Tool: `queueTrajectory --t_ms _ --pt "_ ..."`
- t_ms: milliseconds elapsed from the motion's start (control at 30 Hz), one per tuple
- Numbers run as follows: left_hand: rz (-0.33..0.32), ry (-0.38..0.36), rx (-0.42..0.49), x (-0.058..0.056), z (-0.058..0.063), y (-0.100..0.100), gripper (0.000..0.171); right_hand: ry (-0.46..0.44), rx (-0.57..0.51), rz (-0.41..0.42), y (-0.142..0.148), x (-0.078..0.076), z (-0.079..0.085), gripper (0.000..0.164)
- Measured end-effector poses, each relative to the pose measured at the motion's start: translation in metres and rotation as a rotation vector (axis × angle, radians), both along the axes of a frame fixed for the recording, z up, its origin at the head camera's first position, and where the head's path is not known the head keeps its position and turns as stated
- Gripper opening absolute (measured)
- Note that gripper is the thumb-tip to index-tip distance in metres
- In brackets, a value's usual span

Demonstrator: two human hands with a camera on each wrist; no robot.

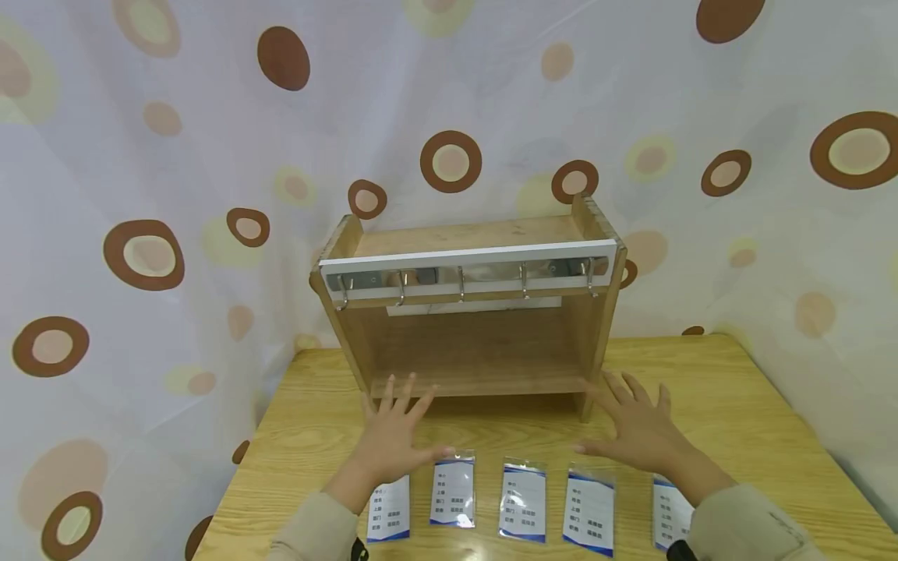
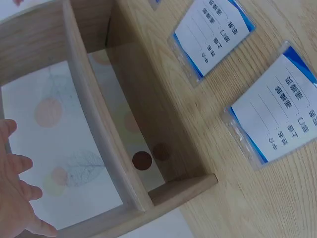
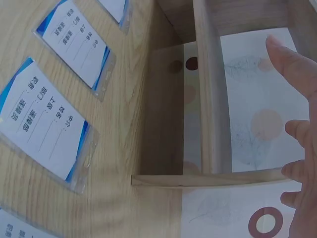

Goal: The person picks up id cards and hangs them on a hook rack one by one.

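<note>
Fingers spread, wooden rack just ahead; labelled cards nearer the sleeves

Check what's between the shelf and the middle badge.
Nothing but bare tabletop: the head view shows a plain wood strip between the shelf and the middle badge.

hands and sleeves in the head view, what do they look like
The left hand and right hand are gloveless. The left sleeve and right sleeve are beige, the right one faintly streaked. A black item shows beside each, too small to identify.
</note>
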State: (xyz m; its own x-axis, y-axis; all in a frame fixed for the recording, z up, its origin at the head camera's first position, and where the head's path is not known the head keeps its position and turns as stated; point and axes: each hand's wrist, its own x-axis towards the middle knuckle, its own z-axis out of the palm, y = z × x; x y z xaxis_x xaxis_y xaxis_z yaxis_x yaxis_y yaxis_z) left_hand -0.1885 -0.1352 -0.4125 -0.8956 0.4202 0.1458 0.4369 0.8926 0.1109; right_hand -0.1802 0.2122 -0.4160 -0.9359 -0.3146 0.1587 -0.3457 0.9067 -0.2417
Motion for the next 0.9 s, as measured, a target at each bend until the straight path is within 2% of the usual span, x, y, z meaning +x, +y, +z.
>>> queueTrajectory --t_ms 233,400,667,900 --pt "0.025 0.033 0.033 -0.001 0.006 -0.014 0.084 -0.005 -0.010 0.001 0.010 0.005 -0.006 0.087" --pt "0.046 0.028 0.068 -0.003 0.010 -0.024 0.085 0.001 -0.024 -0.006 0.018 0.009 -0.011 0.087" --pt "0.060 0.061 0.192 -0.006 0.015 -0.039 0.083 0.007 -0.035 -0.010 0.032 0.014 -0.018 0.092" --pt "0.089 0.024 0.312 -0.006 0.023 -0.053 0.079 -0.018 -0.078 -0.010 0.046 0.019 -0.028 0.093"
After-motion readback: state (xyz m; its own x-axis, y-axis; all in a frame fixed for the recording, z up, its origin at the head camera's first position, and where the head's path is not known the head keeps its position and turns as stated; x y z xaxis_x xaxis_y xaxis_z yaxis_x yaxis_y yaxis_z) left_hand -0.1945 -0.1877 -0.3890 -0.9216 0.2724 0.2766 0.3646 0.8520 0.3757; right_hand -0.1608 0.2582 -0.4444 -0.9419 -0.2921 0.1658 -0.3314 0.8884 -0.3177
